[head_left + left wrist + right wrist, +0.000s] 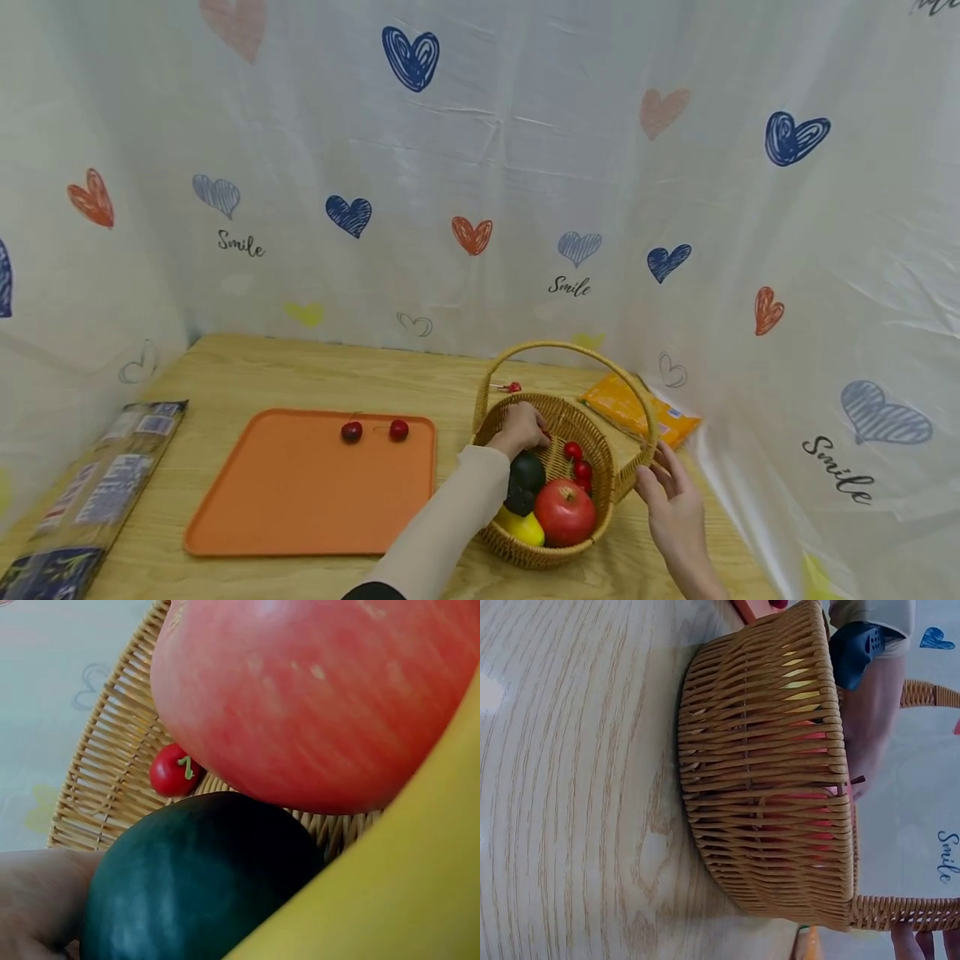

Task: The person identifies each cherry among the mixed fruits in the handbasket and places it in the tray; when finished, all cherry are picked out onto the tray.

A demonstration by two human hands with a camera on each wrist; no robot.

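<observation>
My left hand reaches down inside a wicker basket, fingers bent and fingertips low near its far inner wall. I cannot tell whether those fingertips hold anything. With thumb and fingers, my right hand grips the foot of the basket's arched handle on the right side. Inside the basket lie a large red apple, a dark green round fruit, a yellow fruit and several red cherries. The left wrist view shows one cherry with a green stem against the wicker.
An orange tray on the wooden table, left of the basket, carries two dark red cherries near its back edge. Another small red cherry lies behind the basket. An orange packet is at back right, a long packaged bag far left.
</observation>
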